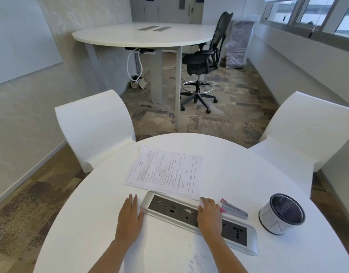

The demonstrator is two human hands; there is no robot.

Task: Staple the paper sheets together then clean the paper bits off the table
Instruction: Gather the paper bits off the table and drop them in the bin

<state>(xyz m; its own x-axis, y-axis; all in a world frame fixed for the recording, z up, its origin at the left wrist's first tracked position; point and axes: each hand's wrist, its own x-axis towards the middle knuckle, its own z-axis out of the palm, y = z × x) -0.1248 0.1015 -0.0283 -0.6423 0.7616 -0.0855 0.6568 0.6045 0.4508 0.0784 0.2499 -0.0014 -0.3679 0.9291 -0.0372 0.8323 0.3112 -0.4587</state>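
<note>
Paper sheets point(165, 172) on round white table point(91, 213), carpeted office

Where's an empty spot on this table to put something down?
Bare spots: left of the left hand out to the table edge, and right of the paper sheets, beyond the stapler and mesh cup. Crowded: the middle, around the socket strip and right hand.

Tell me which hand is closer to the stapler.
Right. The right hand lies on the socket panel, right beside the stapler; the left hand rests on the table at the panel's other end.
</note>
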